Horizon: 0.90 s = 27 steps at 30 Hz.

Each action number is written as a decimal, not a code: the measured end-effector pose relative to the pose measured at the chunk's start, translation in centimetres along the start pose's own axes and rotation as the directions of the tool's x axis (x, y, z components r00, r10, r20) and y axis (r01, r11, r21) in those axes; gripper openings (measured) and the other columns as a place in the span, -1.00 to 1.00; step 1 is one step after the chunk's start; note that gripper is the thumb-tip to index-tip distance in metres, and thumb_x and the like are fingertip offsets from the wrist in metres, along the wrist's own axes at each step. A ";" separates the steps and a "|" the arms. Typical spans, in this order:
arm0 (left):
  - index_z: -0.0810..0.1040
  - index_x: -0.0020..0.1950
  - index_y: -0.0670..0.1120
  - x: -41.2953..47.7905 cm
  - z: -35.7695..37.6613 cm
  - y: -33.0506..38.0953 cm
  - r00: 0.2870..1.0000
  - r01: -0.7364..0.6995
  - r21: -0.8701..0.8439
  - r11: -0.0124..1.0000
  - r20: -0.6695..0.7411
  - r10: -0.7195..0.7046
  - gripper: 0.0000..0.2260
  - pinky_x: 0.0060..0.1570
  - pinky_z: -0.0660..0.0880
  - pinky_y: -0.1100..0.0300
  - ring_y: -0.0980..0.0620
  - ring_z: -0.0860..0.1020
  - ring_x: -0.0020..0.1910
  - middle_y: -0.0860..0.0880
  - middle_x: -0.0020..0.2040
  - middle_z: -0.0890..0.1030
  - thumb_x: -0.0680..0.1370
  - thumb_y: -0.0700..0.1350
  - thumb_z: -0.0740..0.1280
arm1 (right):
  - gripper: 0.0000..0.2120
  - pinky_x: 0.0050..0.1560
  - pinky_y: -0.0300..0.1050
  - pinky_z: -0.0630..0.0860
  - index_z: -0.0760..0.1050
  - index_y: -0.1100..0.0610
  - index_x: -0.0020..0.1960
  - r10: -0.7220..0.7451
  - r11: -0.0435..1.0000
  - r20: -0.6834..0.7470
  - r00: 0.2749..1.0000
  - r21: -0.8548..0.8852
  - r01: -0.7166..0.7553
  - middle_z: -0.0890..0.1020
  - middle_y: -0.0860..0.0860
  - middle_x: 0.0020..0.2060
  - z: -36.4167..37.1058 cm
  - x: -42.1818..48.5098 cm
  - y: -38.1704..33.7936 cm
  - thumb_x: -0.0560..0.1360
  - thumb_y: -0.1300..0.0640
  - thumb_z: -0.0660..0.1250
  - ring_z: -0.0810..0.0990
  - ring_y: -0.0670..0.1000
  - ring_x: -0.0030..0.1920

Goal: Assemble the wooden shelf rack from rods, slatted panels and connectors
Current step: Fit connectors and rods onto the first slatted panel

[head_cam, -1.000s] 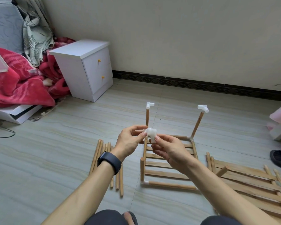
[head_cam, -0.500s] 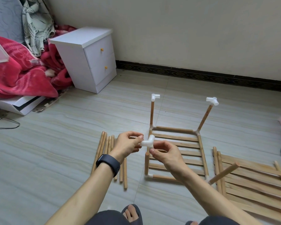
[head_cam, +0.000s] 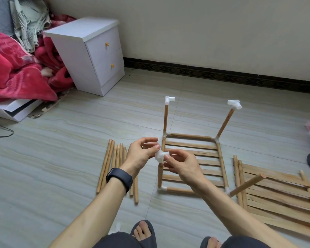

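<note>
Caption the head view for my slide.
Left hand and right hand pinch a white connector above the bare near-left rod of the half-built rack.

Both hands, left hand [head_cam: 141,154] and right hand [head_cam: 182,164], pinch a white connector [head_cam: 160,156], seemingly just above an upright rod [head_cam: 160,174].

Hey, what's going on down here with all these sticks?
A person is building a wooden rack on the floor. Both the left hand and right hand pinch a white connector just above the near left rod of the slatted panel frame. The two far rods already carry connectors; the near right rod is bare. To the left lie loose rods.
</note>
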<state>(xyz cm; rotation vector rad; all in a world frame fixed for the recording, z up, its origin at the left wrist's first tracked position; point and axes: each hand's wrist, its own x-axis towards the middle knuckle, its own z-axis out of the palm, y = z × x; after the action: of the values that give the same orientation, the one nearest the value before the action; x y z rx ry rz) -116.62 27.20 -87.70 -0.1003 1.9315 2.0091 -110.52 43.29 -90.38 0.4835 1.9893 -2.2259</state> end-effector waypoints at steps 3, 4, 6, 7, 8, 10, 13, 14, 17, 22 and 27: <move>0.60 0.22 -0.06 0.0 -0.1 -0.7 0.998 0.063 0.072 0.995 0.019 -0.065 -0.68 0.10 0.62 0.09 0.00 0.65 0.12 -0.08 0.12 0.66 0.49 -0.18 0.53 | -0.87 -0.13 -0.23 0.60 0.63 0.10 0.09 0.003 1.000 -0.026 1.000 -0.002 -0.003 0.77 0.00 -0.10 -0.4 -0.3 0.4 0.58 0.09 0.45 0.76 0.02 -0.07; 0.59 0.23 -0.04 -0.1 -0.2 -1.0 0.994 0.096 0.107 0.990 0.033 -0.100 -0.67 0.08 0.60 0.09 0.02 0.65 0.12 -0.06 0.11 0.68 0.49 -0.12 0.54 | -0.86 -0.12 -0.22 0.61 0.63 0.11 0.10 0.000 1.000 -0.021 1.000 -0.002 0.000 0.77 0.01 -0.10 -0.6 -0.4 0.6 0.58 0.08 0.44 0.76 0.01 -0.06; 0.60 0.21 0.00 -0.4 -0.3 -1.4 0.987 0.142 0.157 0.977 0.055 -0.152 -0.67 -0.01 0.58 0.15 0.05 0.66 0.09 -0.02 0.09 0.69 0.49 0.00 0.53 | -0.82 -0.07 -0.20 0.63 0.63 0.14 0.13 -0.008 1.000 -0.008 1.000 0.004 0.008 0.77 0.04 -0.08 -0.9 -0.5 0.9 0.58 0.08 0.45 0.76 0.02 -0.03; 0.61 0.19 0.02 -0.5 -0.3 -1.5 0.984 0.153 0.168 0.974 0.061 -0.165 -0.69 -0.05 0.58 0.19 0.06 0.67 0.07 0.00 0.08 0.70 0.49 0.05 0.52 | -0.80 -0.05 -0.19 0.64 0.62 0.15 0.14 -0.015 1.000 -0.007 1.000 0.010 0.015 0.77 0.05 -0.07 -0.9 -0.6 1.1 0.57 0.09 0.45 0.76 0.03 -0.02; 0.63 0.15 0.03 -0.7 -0.3 -1.6 0.983 0.154 0.174 0.973 0.069 -0.169 -0.72 -0.07 0.57 0.21 0.06 0.67 0.05 0.02 0.06 0.71 0.49 0.08 0.51 | -0.79 -0.03 -0.18 0.65 0.62 0.16 0.15 -0.027 1.000 -0.011 1.000 0.015 0.027 0.77 0.06 -0.07 -1.0 -0.6 1.3 0.56 0.10 0.46 0.75 0.03 -0.01; 0.65 0.07 0.06 -0.8 -0.3 -1.7 0.984 0.129 0.187 0.974 0.093 -0.148 -0.81 -0.07 0.57 0.21 0.07 0.68 0.03 0.06 -0.01 0.73 0.50 0.07 0.50 | -0.79 0.01 -0.13 0.66 0.60 0.15 0.15 -0.064 0.998 -0.033 0.997 0.017 0.065 0.77 0.06 -0.06 -1.1 -0.6 1.4 0.55 0.12 0.48 0.75 0.04 0.00; 0.65 0.00 0.07 -0.9 -0.2 -1.4 0.987 0.094 0.208 0.974 0.109 -0.118 -0.91 -0.03 0.56 0.17 0.14 0.70 -0.04 0.13 -0.09 0.74 0.53 -0.01 0.49 | -0.82 0.04 -0.08 0.65 0.60 0.12 0.12 -0.083 0.997 -0.036 0.996 0.008 0.083 0.76 0.06 -0.07 -1.2 -0.4 1.4 0.55 0.14 0.49 0.75 0.05 -0.01; 0.65 0.00 0.06 -0.9 -0.2 -1.3 0.987 0.093 0.215 0.972 0.106 -0.117 -0.92 -0.02 0.55 0.16 0.15 0.70 -0.06 0.11 -0.10 0.74 0.53 -0.03 0.49 | -0.83 0.06 -0.06 0.65 0.60 0.12 0.12 -0.073 0.997 -0.025 0.997 0.013 0.073 0.76 0.07 -0.08 -1.2 -0.3 1.5 0.55 0.14 0.48 0.75 0.06 0.00; 0.65 0.07 0.01 -1.1 -0.1 -1.1 0.988 0.101 0.239 0.966 0.088 -0.125 -0.85 -0.01 0.57 0.16 0.08 0.69 -0.01 0.03 -0.04 0.73 0.53 -0.01 0.48 | -0.80 0.11 -0.03 0.66 0.59 0.17 0.14 -0.047 0.998 0.007 0.999 0.029 0.047 0.76 0.09 -0.07 -1.1 -0.3 1.8 0.56 0.14 0.46 0.75 0.06 0.01; 0.62 0.19 -0.11 -1.4 -0.2 -1.3 0.980 0.138 0.267 0.954 0.100 -0.170 -0.72 0.16 0.59 0.06 0.01 0.69 0.06 -0.06 0.06 0.71 0.53 -0.02 0.49 | -0.83 0.10 0.00 0.66 0.59 0.17 0.13 -0.044 0.998 0.011 0.999 -0.052 0.045 0.76 0.08 -0.08 -1.0 -0.4 2.0 0.56 0.17 0.46 0.75 0.03 -0.01; 0.67 0.05 0.01 -1.9 -0.3 -2.4 0.979 0.111 0.402 0.909 0.114 -0.171 -0.88 0.13 0.60 0.06 0.01 0.68 0.04 0.00 -0.02 0.73 0.55 0.00 0.47 | -0.87 0.08 0.02 0.67 0.62 0.12 0.09 -0.022 0.980 0.007 1.000 -0.200 0.023 0.76 0.05 -0.11 -1.2 -0.8 3.4 0.57 0.13 0.46 0.75 0.03 -0.03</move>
<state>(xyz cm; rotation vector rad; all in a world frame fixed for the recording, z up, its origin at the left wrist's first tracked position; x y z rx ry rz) -114.18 26.50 -89.50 0.0097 2.1220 1.4583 -108.54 43.91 -93.45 0.4330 2.1957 -2.0067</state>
